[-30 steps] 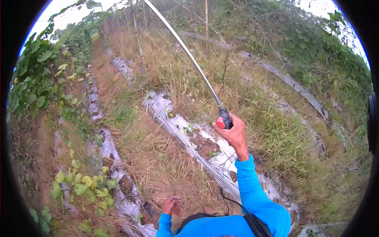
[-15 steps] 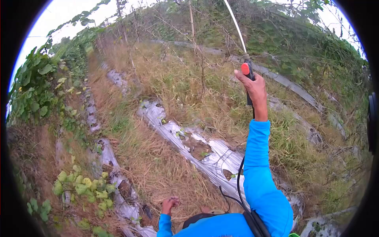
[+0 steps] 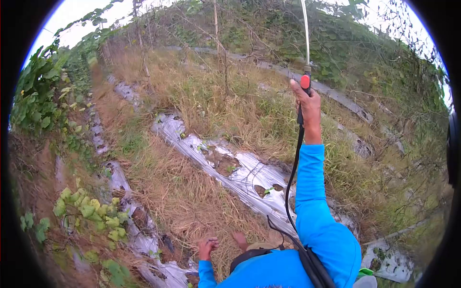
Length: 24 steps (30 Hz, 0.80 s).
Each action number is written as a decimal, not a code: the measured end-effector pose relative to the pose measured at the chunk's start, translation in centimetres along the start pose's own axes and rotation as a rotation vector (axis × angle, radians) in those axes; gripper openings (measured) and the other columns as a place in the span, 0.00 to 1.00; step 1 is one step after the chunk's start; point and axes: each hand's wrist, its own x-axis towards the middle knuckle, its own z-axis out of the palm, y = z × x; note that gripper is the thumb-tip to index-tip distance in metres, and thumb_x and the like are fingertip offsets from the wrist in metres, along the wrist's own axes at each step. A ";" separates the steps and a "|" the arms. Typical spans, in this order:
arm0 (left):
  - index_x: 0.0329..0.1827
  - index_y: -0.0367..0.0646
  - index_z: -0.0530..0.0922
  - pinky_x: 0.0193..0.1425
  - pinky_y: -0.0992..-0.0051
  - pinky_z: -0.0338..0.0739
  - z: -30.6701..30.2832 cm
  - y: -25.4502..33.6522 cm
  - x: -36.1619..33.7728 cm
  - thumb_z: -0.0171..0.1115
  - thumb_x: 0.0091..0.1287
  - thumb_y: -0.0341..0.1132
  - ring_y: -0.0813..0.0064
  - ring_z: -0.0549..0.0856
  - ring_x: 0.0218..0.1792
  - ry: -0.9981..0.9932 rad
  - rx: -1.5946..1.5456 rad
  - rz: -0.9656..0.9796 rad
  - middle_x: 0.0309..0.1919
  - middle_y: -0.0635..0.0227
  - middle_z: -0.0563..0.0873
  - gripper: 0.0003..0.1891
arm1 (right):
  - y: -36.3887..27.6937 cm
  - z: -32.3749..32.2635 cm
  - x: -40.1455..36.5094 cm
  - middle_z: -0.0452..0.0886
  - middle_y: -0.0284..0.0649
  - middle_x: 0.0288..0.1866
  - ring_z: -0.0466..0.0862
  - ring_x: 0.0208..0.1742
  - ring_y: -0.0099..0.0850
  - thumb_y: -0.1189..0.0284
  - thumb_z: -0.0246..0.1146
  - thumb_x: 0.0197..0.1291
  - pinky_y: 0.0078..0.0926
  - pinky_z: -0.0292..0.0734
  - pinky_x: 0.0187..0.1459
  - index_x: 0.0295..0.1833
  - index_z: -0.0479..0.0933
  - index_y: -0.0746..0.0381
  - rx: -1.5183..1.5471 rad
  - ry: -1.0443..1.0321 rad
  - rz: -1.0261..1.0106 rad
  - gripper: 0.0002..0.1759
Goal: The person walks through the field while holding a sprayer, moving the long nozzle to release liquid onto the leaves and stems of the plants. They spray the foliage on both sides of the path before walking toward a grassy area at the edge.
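Raised ahead on the right, my right hand is closed around the black handle of a spray wand. A red button shows on the handle beside my thumb, and the pale tube points up out of the top of the view. A black hose hangs from the handle, running down past my blue sleeve to my shoulder. Low in the view, my left hand is beside my waist with its fingers curled in. Whatever those fingers may hold is too small or hidden to make out.
Torn silver plastic mulch lies in strips across the ground, with holes and small plants. Dry grass covers the rows between. Leafy vines stand at left, yellowing leaves lower down. A thin pole and tangled stems rise ahead.
The wand has swung from leaning left to nearly upright, and my right hand has turned with it. The hose bows out further left. The ground has shifted left and slightly up in view.
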 end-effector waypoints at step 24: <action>0.44 0.35 0.79 0.33 0.80 0.79 8.5 -5.0 -9.3 0.53 0.60 0.32 0.78 0.83 0.30 -0.049 0.097 -0.070 0.34 0.64 0.85 0.14 | -2.4 -27.5 -8.7 0.64 0.27 0.15 0.66 0.12 0.18 0.57 0.67 0.57 0.16 0.59 0.13 0.30 0.67 0.55 0.292 0.054 0.111 0.18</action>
